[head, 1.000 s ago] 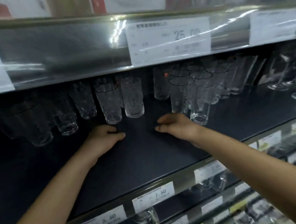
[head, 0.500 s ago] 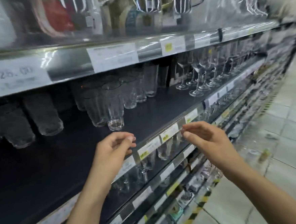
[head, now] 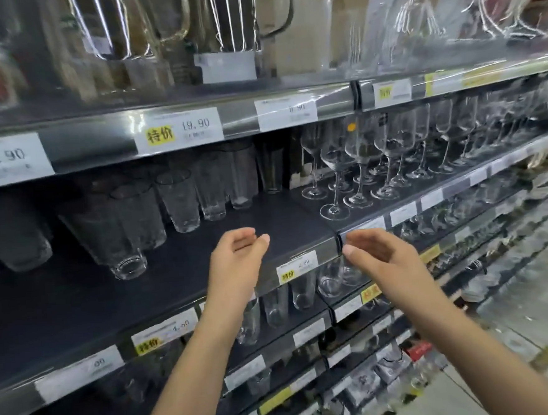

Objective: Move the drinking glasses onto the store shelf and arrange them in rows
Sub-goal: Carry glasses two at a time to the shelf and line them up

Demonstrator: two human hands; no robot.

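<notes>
**Two empty hands before a shelf of glassware**

The left hand [head: 237, 261] and the right hand [head: 380, 258] are held in the air just in front of the dark shelf [head: 79, 311], apart from each other, both empty, with the fingers loosely curled. The drinking glasses [head: 178, 201] are seen upright in rows towards the back of the shelf, and one front tumbler [head: 127, 259] is set nearer its edge. Wine glasses [head: 338, 170] are ranged to the right. Price labels [head: 178, 129] are fixed along the shelf edges. Lower glasses [head: 304, 294] are visible on the shelf beneath, and plastic-wrapped jugs [head: 168, 17] on the shelf above.
</notes>
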